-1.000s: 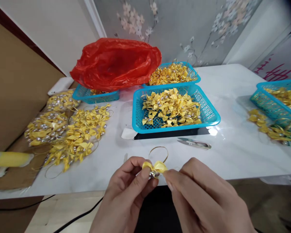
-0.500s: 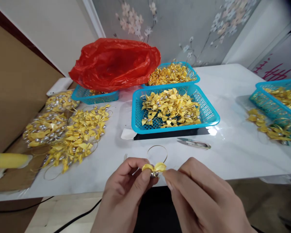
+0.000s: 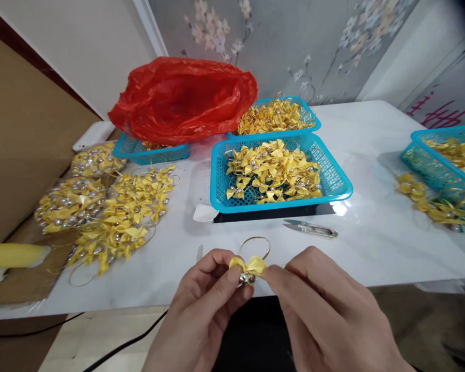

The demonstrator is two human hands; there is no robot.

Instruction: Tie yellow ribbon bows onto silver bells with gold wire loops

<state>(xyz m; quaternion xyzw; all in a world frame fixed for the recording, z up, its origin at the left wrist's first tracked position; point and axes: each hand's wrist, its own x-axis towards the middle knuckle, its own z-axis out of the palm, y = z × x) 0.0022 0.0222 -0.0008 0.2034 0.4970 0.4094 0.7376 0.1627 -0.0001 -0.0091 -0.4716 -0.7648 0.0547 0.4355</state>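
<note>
Between my two hands, just over the table's front edge, is a small yellow ribbon bow (image 3: 254, 265) with silvery bells or beads (image 3: 247, 279) under it. A thin gold loop (image 3: 269, 248) rises behind it. My left hand (image 3: 211, 289) pinches the bow's left side between thumb and fingers. At the bow's right side, my right hand (image 3: 318, 299) has thumb and forefinger closed on its edge. The fingertips partly hide the bow's ends. Beyond the hands lie metal thread snips (image 3: 312, 228), their blades pointing left.
A blue basket (image 3: 281, 207) of yellow bows stands ahead, with another blue basket (image 3: 315, 126) behind. A red plastic bag (image 3: 139, 98) covers a third. Loose bows (image 3: 127, 217) pile up at left beside a cardboard sheet (image 3: 34, 289). Another blue basket (image 3: 422, 155) is at right.
The bow has tilted slightly, showing more of its right lobe and the silvery pieces. The gold loop has shifted a little right and looks flatter. Both hands keep their pinch.
</note>
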